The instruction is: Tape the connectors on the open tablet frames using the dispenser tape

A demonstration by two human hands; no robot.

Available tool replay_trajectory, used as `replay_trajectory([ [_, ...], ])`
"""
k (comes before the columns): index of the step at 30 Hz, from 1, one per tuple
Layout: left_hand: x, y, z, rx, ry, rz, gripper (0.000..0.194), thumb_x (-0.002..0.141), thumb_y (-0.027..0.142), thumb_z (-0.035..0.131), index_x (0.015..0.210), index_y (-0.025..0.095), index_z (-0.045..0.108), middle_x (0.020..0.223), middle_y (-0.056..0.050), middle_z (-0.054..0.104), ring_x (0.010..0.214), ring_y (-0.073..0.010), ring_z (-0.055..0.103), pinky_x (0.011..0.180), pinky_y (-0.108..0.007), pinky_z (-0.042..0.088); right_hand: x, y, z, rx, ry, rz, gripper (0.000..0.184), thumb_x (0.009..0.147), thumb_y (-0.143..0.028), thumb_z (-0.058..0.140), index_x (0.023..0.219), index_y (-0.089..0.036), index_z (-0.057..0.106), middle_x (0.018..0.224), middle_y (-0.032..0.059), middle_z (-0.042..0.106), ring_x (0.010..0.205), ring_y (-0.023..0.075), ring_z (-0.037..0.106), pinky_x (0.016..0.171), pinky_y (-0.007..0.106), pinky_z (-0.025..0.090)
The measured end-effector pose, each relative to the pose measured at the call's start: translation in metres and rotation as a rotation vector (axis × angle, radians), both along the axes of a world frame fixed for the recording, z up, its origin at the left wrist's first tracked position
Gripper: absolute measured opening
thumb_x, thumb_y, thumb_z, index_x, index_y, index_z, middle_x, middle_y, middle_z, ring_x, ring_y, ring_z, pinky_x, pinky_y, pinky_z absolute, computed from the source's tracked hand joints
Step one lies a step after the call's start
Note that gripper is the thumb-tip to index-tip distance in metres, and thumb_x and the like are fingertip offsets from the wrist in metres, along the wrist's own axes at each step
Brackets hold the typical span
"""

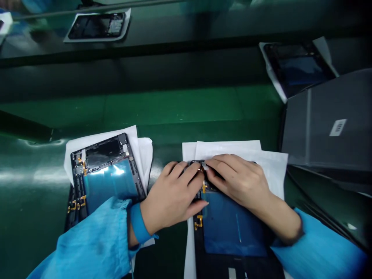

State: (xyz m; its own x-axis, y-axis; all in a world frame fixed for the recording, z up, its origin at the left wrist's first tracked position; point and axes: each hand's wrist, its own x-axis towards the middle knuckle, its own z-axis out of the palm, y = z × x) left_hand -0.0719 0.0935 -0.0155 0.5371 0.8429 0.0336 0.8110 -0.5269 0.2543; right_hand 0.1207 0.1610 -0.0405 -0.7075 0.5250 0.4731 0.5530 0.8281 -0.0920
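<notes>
Head view | black tablet housing, blue film inside, orange flex strips at its left edge | lies on white sheets | left hand, fingers curled, and right hand, fingertips at a small silvery piece, touch its top; grip unclear

silvery piece at the right hand, perhaps a tab, too small to tell
</notes>
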Motion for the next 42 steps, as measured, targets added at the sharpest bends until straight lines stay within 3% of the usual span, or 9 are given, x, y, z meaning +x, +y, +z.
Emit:
replay_trajectory([
  [10, -0.002, -0.001, -0.002, -0.061, -0.126, 0.034, 0.051, 0.084, 0.047, 0.063, 0.122, 0.015, 0.052, 0.131, -0.013, 0.052, 0.119, -0.0311, 0.048, 0.099, -0.047, 0.042, -0.003, -0.006, 0.014, -0.022, -0.255, 0.022, 0.017, 0.090, -0.015, 0.050, 0.092, -0.016, 0.066, 0.086, 0.0050, 0.065, 0.073, 0.0157, 0.057, 0.055, 0.028, 0.043],
  [16, -0.001, 0.029, 0.004, -0.191, -0.291, 0.382, 0.028, 0.087, 0.035, 0.060, 0.107, 0.015, 0.060, 0.102, -0.009, 0.062, 0.092, -0.0220, 0.061, 0.081, -0.035, 0.051, -0.003, -0.017, 0.024, -0.057, -0.369, 0.044, 0.023, 0.082, -0.006, 0.049, 0.097, -0.012, 0.066, 0.094, 0.0098, 0.063, 0.083, 0.0200, 0.057, 0.058, 0.030, 0.050],
  [20, 0.004, 0.058, 0.007, -0.305, -0.202, 0.479, 0.019, 0.087, 0.026, 0.055, 0.073, 0.017, 0.064, 0.071, -0.002, 0.062, 0.068, -0.0176, 0.059, 0.067, -0.030, 0.045, 0.028, -0.033, 0.022, -0.149, -0.250, 0.136, 0.037, 0.085, -0.009, 0.046, 0.118, -0.014, 0.061, 0.122, 0.0086, 0.060, 0.108, 0.0250, 0.054, 0.087, 0.040, 0.052],
  [26, 0.020, 0.056, 0.021, -0.205, -0.218, 0.469, 0.015, 0.085, 0.019, 0.051, 0.075, 0.018, 0.061, 0.076, -0.002, 0.062, 0.075, -0.0171, 0.058, 0.070, -0.028, 0.042, 0.097, -0.052, -0.002, -0.149, -0.034, -0.004, 0.032, 0.092, -0.023, 0.050, 0.121, -0.016, 0.060, 0.127, 0.0111, 0.059, 0.121, 0.0278, 0.051, 0.097, 0.047, 0.048],
  [29, 0.040, 0.041, 0.036, -0.284, -0.592, 0.608, 0.017, 0.091, 0.030, 0.045, 0.087, 0.018, 0.057, 0.072, 0.000, 0.058, 0.068, -0.0151, 0.057, 0.064, -0.027, 0.043, 0.110, -0.050, -0.015, -0.193, 0.060, -0.006, 0.038, 0.093, -0.025, 0.048, 0.129, -0.019, 0.054, 0.131, 0.0117, 0.056, 0.120, 0.0262, 0.052, 0.096, 0.046, 0.050],
  [32, 0.060, 0.020, 0.041, -0.716, -1.111, 0.670, 0.030, 0.089, 0.047, 0.050, 0.095, 0.018, 0.058, 0.073, 0.000, 0.060, 0.063, -0.0144, 0.059, 0.058, -0.026, 0.046, 0.110, -0.047, -0.021, -0.206, 0.084, 0.022, 0.042, 0.093, -0.025, 0.046, 0.135, -0.020, 0.048, 0.132, 0.0115, 0.055, 0.118, 0.0251, 0.055, 0.096, 0.045, 0.051],
  [35, 0.066, 0.000, 0.037, -0.827, -1.232, 0.616, 0.033, 0.080, 0.044, 0.066, 0.096, 0.015, 0.063, 0.086, -0.004, 0.067, 0.077, -0.0172, 0.063, 0.070, -0.029, 0.051, 0.109, -0.047, -0.021, -0.197, 0.089, 0.039, 0.045, 0.094, -0.025, 0.047, 0.139, -0.021, 0.045, 0.133, 0.0113, 0.055, 0.117, 0.0257, 0.056, 0.096, 0.046, 0.050],
  [38, 0.041, -0.014, 0.042, -0.616, -1.162, 0.695, 0.031, 0.078, 0.039, 0.067, 0.095, 0.013, 0.065, 0.094, -0.006, 0.069, 0.088, -0.0204, 0.064, 0.078, -0.032, 0.051, 0.112, -0.050, -0.013, -0.134, 0.161, 0.049, 0.056, 0.091, -0.023, 0.052, 0.144, -0.025, 0.038, 0.131, 0.0109, 0.057, 0.114, 0.0274, 0.058, 0.093, 0.047, 0.051],
  [42, -0.048, -0.030, 0.071, -0.318, -0.979, 0.926, 0.028, 0.079, 0.039, 0.067, 0.096, 0.017, 0.064, 0.091, -0.003, 0.071, 0.082, -0.0201, 0.066, 0.073, -0.032, 0.054, 0.122, -0.055, 0.004, -0.020, 0.275, -0.031, 0.068, 0.084, -0.017, 0.060, 0.145, -0.033, 0.038, 0.119, 0.0102, 0.062, 0.103, 0.0290, 0.063, 0.085, 0.045, 0.054],
])
